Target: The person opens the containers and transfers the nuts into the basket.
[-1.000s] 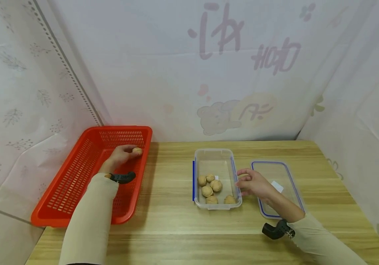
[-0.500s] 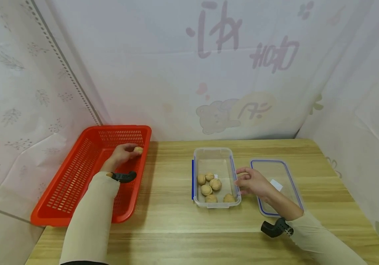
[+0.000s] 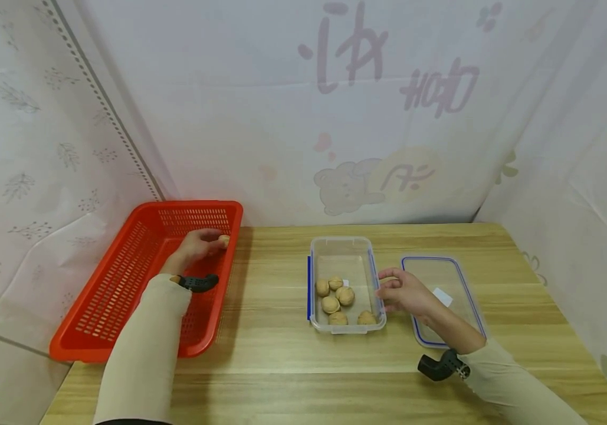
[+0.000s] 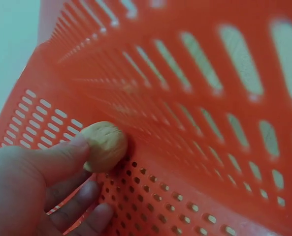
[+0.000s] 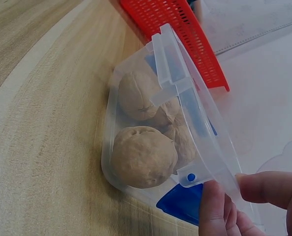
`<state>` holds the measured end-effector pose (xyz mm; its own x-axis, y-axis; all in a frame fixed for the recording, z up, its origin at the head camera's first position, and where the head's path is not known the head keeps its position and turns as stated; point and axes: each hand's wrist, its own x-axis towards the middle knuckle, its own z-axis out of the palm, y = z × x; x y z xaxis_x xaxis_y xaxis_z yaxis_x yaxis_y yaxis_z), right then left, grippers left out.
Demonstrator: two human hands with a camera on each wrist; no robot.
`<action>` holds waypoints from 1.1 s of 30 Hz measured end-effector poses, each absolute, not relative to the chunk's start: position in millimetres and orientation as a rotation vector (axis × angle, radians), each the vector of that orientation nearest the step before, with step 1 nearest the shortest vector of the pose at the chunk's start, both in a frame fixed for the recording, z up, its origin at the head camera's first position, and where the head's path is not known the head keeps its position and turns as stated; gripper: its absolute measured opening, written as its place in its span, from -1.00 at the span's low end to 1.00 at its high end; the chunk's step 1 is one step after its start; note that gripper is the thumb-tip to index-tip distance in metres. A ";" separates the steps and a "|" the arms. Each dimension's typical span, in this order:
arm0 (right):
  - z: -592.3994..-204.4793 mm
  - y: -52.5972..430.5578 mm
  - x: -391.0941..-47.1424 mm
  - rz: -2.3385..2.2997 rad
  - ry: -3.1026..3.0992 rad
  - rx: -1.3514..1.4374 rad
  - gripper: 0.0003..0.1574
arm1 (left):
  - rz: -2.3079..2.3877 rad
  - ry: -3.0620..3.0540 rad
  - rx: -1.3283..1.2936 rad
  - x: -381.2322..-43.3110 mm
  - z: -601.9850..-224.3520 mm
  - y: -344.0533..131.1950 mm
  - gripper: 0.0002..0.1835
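In the far right corner of the red basket [image 3: 146, 208], my left hand [image 3: 197, 247] pinches a walnut [image 4: 106, 146] between thumb and fingers. The left wrist view has the thumb on the nut's near side, the index finger mostly hidden behind it, and the nut right by the slotted wall. Mid-table, a clear plastic food container [image 3: 353, 265] with blue side clips holds several walnuts [image 3: 344, 296] gathered toward its near end. My right hand [image 3: 408, 294] grips its right rim, thumb inside and fingers outside against the wall in the right wrist view.
The clear lid [image 3: 438, 277] with a blue seal and a white label lies on the wooden table [image 3: 276, 366], partly under the right forearm. Patterned white cloth [image 3: 271, 118] hangs behind the table and along both sides.
My left hand and its walnut have edged slightly right, toward the basket's wall, and less of the nut shows. The right hand and the container have stayed in place.
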<state>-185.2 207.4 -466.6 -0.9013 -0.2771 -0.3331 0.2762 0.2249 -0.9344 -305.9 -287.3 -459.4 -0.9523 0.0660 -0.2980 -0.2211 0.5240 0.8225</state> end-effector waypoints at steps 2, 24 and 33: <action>-466.2 207.5 -185.1 -1.722 2.069 0.001 -0.37 | 1.416 2.449 -0.129 -305.9 -457.7 -289.0 -0.40; -464.4 208.4 -184.0 -1.718 2.070 -0.008 -0.38 | 1.080 2.750 0.095 -300.5 -395.0 -297.3 -0.32; -463.3 207.0 -184.2 -1.714 2.069 -0.014 -0.39 | 0.860 2.853 0.198 -297.3 -387.6 -295.8 -0.24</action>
<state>-184.2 207.0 -463.3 -0.8982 -0.2877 -0.3324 0.2730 0.2277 -0.9347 -297.3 -295.8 -387.6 -0.9792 0.1705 -0.1102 0.0812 0.8264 0.5572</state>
